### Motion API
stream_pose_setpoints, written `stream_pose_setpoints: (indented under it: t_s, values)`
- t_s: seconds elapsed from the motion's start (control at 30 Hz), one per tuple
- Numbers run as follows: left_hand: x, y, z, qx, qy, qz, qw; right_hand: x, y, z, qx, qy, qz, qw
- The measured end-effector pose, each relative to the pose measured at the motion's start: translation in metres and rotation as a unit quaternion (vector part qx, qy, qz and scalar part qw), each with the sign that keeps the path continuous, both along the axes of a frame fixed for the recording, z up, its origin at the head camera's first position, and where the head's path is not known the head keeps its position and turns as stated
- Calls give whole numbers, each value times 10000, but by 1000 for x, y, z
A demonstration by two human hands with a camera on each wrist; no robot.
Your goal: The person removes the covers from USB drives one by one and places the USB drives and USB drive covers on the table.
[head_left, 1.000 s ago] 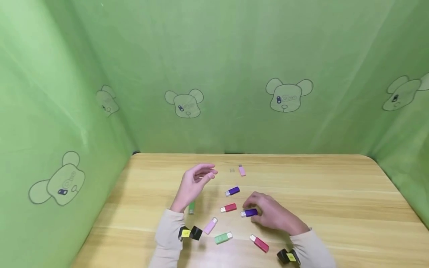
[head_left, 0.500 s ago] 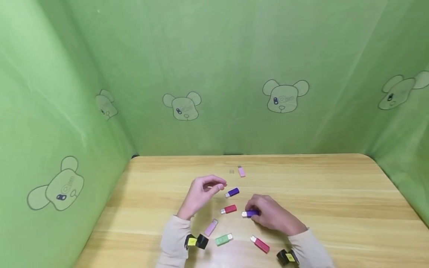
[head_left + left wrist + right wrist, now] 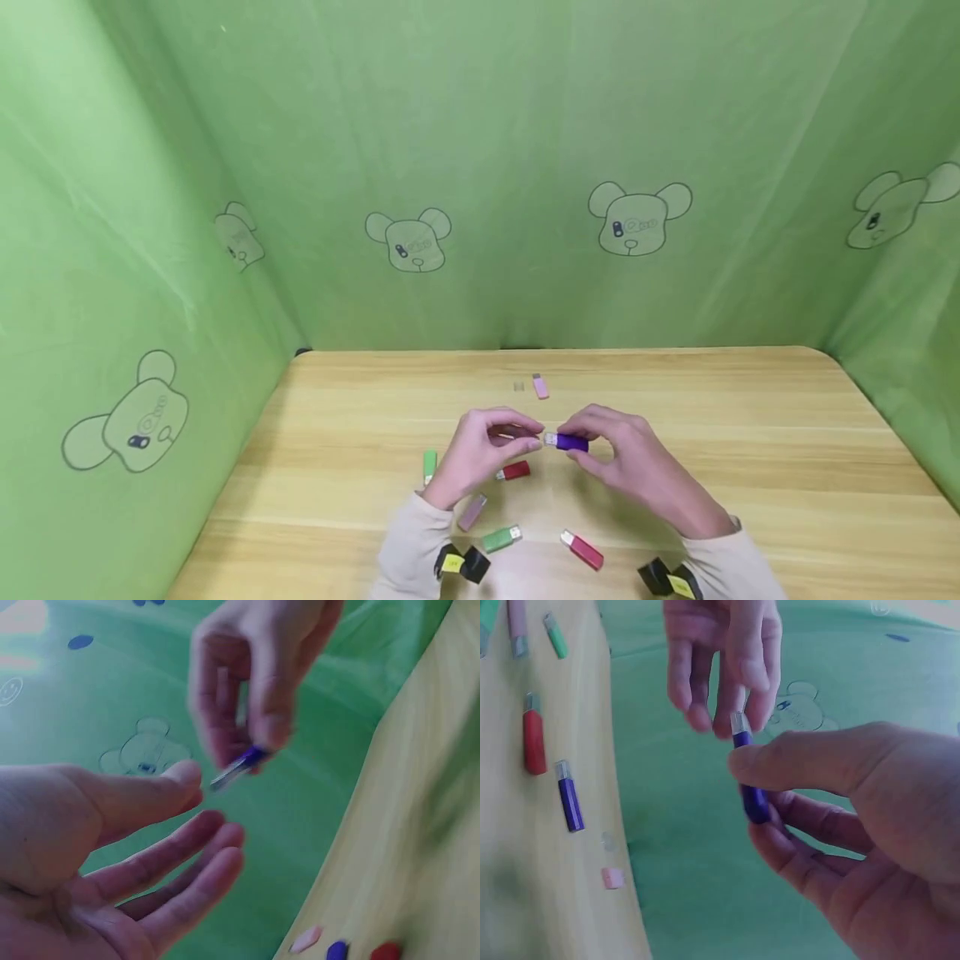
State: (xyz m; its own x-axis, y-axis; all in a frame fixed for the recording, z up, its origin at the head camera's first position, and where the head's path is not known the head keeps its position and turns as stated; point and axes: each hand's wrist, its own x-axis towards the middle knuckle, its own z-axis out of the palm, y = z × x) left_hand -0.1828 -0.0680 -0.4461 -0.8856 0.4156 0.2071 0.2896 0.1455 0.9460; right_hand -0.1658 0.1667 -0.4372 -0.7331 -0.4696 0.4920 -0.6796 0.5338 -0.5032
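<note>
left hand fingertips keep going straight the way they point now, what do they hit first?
Most likely the metal plug end of the purple USB stick that the right hand pinches above the table. The left hand has loose fingers aimed at that plug and nothing lies between. Depth is unclear, so whether they touch cannot be told.

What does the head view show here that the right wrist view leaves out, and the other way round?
Only the head view shows the whole wooden table, the bear-print green cloth behind it, both sleeves, a green stick and a second red stick near the front edge.

Only the right wrist view shows up close the right hand's thumb lying along the purple stick, whose metal plug points at the left hand's fingers.

Both show the right hand pinching that purple stick, the left hand close to its plug, and loose sticks on the table.
</note>
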Motion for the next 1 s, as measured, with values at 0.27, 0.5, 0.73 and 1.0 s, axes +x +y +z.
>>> stream_pose_setpoints:
  t_s: [0.27,0.5,0.73,1.0]
  values:
    - [4,12,0,738,-372,365,9959,3,-5,8,-195,643,32,9977]
    - [8,16,0,1588,-1225,393,9789,3,-9,9,-93,1154,-141,9932]
    - [8,19,-1,1798,-1472,605,9707,1,-12,4,57,1504,-199,9884]
    - [8,17,0,1941,-1717,712,9632,-1,-12,4,-175,1653,51,9861]
